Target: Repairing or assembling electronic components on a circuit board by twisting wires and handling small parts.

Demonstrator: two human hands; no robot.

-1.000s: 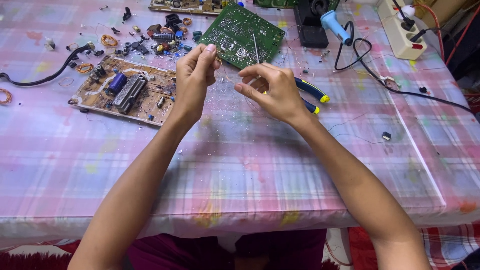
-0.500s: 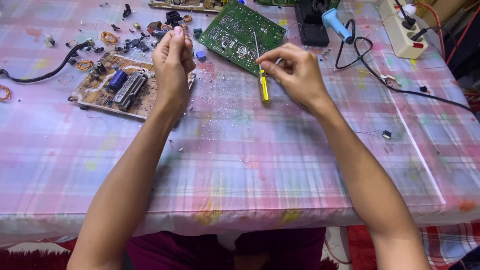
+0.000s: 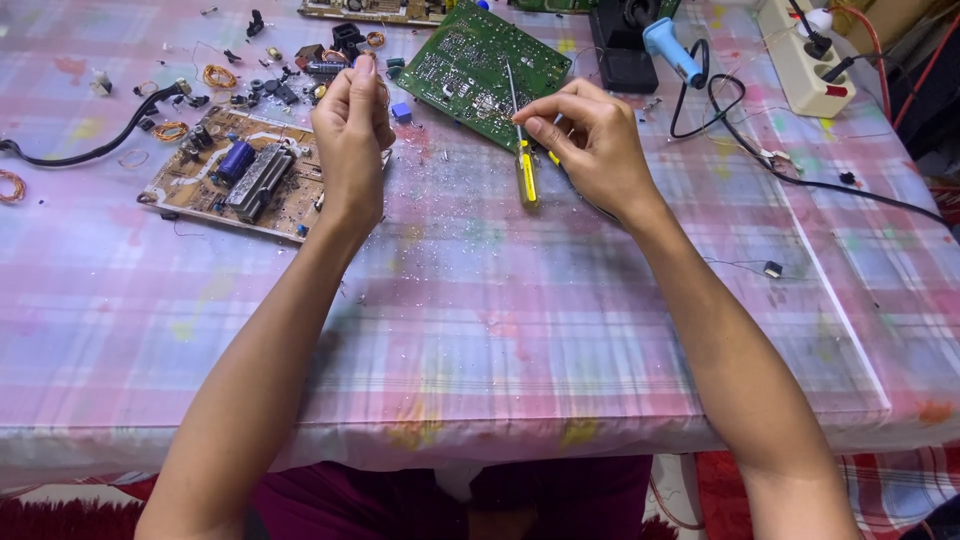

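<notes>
My right hand point(image 3: 592, 142) is shut on a yellow-handled screwdriver point(image 3: 526, 180), held by its thin shaft with the handle hanging toward me. The metal tip reaches up over the near edge of a green circuit board point(image 3: 480, 55). My left hand point(image 3: 352, 135) is raised over the table with its fingertips pinched together above a heap of small loose electronic parts point(image 3: 290, 75). Anything between the fingers is too small to see. Just left of that hand lies a brown circuit board point(image 3: 235, 175) with a blue capacitor and a grey heat sink.
A blue-handled soldering iron point(image 3: 672, 48) and its black cable point(image 3: 800, 175) lie at the back right, beside a black box point(image 3: 625, 55) and a white power strip point(image 3: 805, 55). Copper wire coils point(image 3: 218, 76) and a thick black cable point(image 3: 85, 152) sit at the left. A pink checked cloth point(image 3: 480, 330) covers the table.
The hands, close together a second ago, have parted. My left hand moved left and away toward the loose parts. My right hand shifted back toward the green board with the screwdriver.
</notes>
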